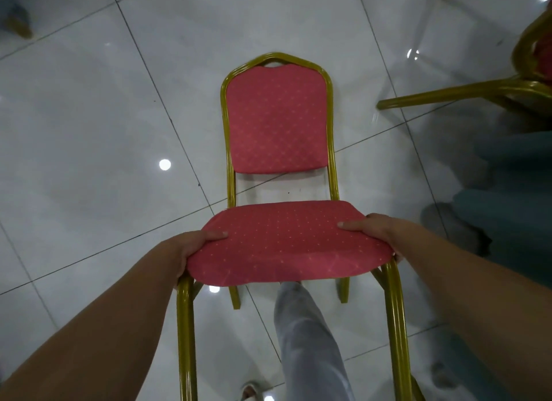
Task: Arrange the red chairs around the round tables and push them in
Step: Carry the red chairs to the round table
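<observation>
A red chair [277,126] with a gold metal frame fills the middle of the view, its padded seat toward me and its back pointing away. My left hand [194,245] grips the left edge of the seat, thumb on top. My right hand [373,230] grips the right edge the same way. The chair looks tilted or lifted, with its front legs running down past my forearms. No round table is in view.
A second red chair [528,81] with a gold frame stands at the upper right, one leg stretched over the glossy white tiled floor [89,131]. A blurred teal cloth [513,209] hangs at the right edge. My leg in grey trousers [307,341] is under the seat.
</observation>
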`<state>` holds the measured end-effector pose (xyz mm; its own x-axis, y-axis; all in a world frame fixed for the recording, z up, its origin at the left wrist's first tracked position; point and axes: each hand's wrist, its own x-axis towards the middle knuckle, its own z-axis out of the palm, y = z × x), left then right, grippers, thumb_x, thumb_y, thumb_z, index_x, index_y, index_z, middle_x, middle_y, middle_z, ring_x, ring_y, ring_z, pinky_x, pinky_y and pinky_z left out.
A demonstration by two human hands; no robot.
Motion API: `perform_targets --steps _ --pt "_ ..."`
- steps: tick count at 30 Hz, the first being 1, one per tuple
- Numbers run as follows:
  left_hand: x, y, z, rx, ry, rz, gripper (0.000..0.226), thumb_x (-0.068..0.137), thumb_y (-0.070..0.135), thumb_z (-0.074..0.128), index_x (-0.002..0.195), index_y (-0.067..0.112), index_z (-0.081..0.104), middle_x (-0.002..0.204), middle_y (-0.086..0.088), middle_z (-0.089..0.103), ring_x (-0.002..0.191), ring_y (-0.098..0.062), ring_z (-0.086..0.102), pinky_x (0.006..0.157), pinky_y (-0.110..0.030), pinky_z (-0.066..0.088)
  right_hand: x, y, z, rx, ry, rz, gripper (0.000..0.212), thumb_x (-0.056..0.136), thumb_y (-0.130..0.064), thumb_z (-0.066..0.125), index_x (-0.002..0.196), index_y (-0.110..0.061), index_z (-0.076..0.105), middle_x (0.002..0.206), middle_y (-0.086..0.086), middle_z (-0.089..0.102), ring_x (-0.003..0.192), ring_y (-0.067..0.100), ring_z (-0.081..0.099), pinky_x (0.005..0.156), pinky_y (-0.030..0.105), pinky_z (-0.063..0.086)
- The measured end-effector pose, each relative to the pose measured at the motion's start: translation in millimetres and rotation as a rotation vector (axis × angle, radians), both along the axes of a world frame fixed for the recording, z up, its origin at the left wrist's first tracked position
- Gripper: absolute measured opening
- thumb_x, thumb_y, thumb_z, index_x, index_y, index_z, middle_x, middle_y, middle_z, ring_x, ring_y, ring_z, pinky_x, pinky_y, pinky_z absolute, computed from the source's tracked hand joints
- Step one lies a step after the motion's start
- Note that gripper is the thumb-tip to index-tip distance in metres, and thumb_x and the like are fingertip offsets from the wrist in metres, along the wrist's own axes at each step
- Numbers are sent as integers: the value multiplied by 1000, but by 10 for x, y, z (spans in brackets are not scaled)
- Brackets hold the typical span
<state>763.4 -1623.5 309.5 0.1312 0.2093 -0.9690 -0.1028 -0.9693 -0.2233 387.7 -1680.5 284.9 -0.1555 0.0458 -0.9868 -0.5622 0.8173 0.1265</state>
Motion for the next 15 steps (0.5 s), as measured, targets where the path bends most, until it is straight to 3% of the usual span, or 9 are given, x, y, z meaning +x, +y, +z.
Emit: perform_targets --steps 2,8,15 --pt "12 69 62 -57 -26 47 62 65 43 87 110 7 62 80 -16 75 65 -34 73 48 -39 56 -14 51 62 -104 22 12 85 65 -56 84 131 -11 53 105 9 65 80 27 68 55 32 52" --pt "42 147 389 -244 -58 94 78 66 34 89 134 19 52 110 -16 69 88 -40 71 64 -50 60 -45 143 425 -200 23 -41 99 62 -54 87 139 -15 39 108 6 55 83 26 63 57 33 52" --pt "73 -379 978 -433 -83 116 78 71 31 87 139 20 49 111 -12 69 86 -34 73 63 -44 61 -28 -447 1026 -359 -7 -66 96 56 -52 89 132 -20 40 101 6 55 81 29 67 51 31 54"
